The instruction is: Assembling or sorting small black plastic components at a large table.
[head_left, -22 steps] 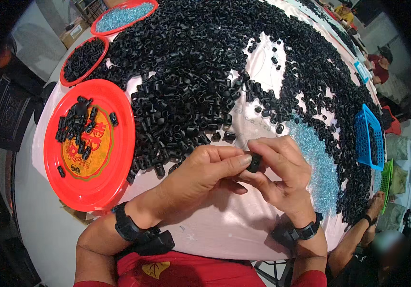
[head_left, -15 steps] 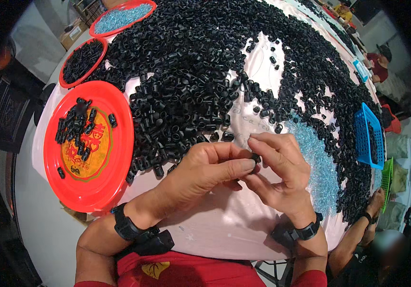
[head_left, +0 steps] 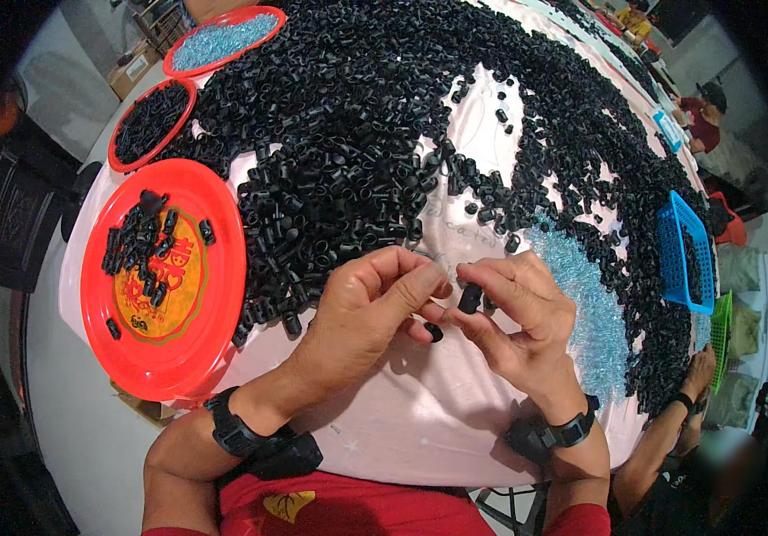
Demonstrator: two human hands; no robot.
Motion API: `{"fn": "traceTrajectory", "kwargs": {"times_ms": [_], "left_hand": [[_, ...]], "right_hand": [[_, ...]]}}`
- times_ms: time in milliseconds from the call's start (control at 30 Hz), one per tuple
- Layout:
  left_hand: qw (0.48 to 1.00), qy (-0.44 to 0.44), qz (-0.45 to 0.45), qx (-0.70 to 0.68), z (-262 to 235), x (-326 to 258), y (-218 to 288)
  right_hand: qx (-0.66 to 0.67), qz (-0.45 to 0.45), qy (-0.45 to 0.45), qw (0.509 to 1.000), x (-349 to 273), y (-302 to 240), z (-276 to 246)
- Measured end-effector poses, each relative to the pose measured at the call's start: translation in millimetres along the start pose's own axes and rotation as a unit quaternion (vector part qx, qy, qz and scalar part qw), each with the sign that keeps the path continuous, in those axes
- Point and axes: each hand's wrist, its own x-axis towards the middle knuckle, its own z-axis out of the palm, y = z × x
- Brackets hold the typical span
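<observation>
Above the near part of the table, my two hands are close together. My right hand [head_left: 531,313] pinches a small black plastic cylinder [head_left: 470,298] between thumb and fingers. My left hand [head_left: 370,299] is closed just left of it, thumb pressed to the index finger; anything in that pinch is too small to make out. Under its lower fingers a second rounded black plastic part [head_left: 435,332] shows, partly covered. A big heap of black plastic parts [head_left: 339,170] lies beyond my hands, many of them hollow and tube-shaped. Right of my right hand lies a pile of clear bluish pieces [head_left: 585,313].
A red oval tray [head_left: 102,299] with several black parts stands at left. Behind it are a red dish of thin black pieces [head_left: 147,123] and a red dish of bluish pieces [head_left: 223,41]. Blue [head_left: 677,255] and green baskets [head_left: 721,339] stand at right, near another person's arm [head_left: 683,402].
My hands have drawn slightly apart. The black cylinder now shows clearly in my right fingers, and the rounded part under my left fingers is more visible.
</observation>
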Motion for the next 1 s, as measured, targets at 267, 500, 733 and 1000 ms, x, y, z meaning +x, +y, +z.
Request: {"fn": "traceTrajectory", "kwargs": {"times_ms": [267, 500, 733, 1000], "left_hand": [[0.998, -0.004, 0.015, 0.061, -0.6, -1.3, 1.3], [0.99, -0.051, 0.08, 0.104, 4.3, -6.8, -10.2], [0.96, 0.164, 0.218, -0.056, -55.1, -38.2, 34.5], [0.895, 0.229, 0.248, -0.291, -114.5, -61.2, 64.7]], "right_hand": [[-0.016, -0.016, 0.011, 1.0, 5.1, -7.6, -0.8], [-0.035, -0.058, -0.008, 0.998, 2.0, -15.2, 0.1], [-0.002, 0.014, -0.178, 0.984, -2.5, -23.8, 6.7], [-0.013, 0.023, -0.082, 0.996, -7.1, -1.9, 13.4]]}}
